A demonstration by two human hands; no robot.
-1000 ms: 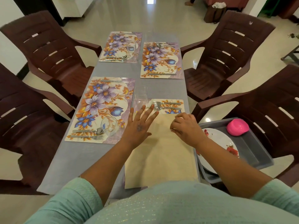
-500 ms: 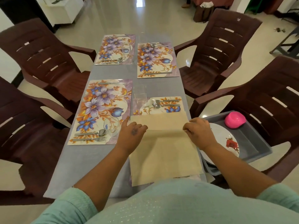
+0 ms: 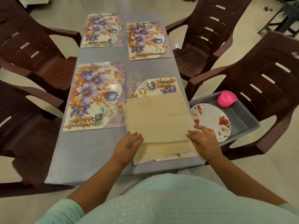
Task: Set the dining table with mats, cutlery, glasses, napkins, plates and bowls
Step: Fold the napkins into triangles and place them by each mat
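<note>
A beige cloth napkin point(image 3: 157, 118) lies folded over itself on the near right floral mat point(image 3: 163, 91) of the grey table point(image 3: 90, 151). My left hand point(image 3: 129, 144) holds the near left corner of the folded-over layer. My right hand point(image 3: 203, 139) holds its near right corner. Beyond the napkin, a fork and spoon point(image 3: 155, 85) lie on that mat, and a clear glass point(image 3: 135, 80) stands at its left edge. The near left mat point(image 3: 90, 88) carries a glass point(image 3: 107, 109) and cutlery point(image 3: 90, 120).
Two more set mats lie at the far left point(image 3: 103, 29) and far right point(image 3: 147, 39). A grey tray point(image 3: 242, 117) on the right chair holds a flowered plate point(image 3: 212, 120) and a pink bowl point(image 3: 226, 99). Brown plastic chairs point(image 3: 37, 62) line both sides.
Both hands took the napkin's far edge and drew it toward me, folding the cloth in half. More of the mat with the fork and spoon now shows.
</note>
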